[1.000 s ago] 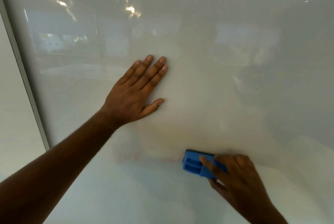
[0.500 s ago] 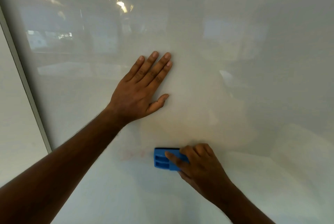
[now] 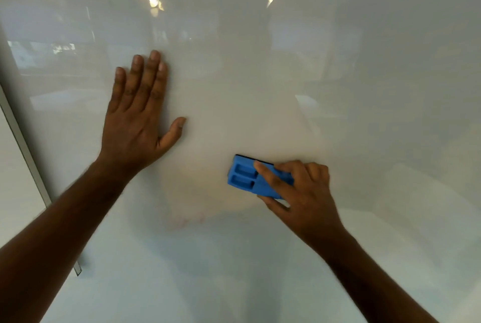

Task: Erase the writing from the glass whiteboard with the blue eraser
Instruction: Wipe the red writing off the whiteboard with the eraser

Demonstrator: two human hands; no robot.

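Both hands on whiteboard (image 3: 338, 88): left hand (image 3: 135, 124) splayed flat; right hand (image 3: 299, 192) fingers (image 3: 270, 179) clasp blue eraser (image 3: 244, 179)

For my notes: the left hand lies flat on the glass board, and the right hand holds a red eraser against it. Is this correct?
Not quite: the eraser is blue, not red, as the head view shows. The rest holds: the left hand lies flat on the glass board, the right hand holds the eraser against it.

Soft, even, fairly bright light is falling on the glass whiteboard (image 3: 260, 75). Ceiling lamps are glaring as small hot spots along its upper part. Hazy room reflections are veiling it. Wide-angle distortion is bending its left frame edge (image 3: 23, 145). Forearm edges are smearing slightly.
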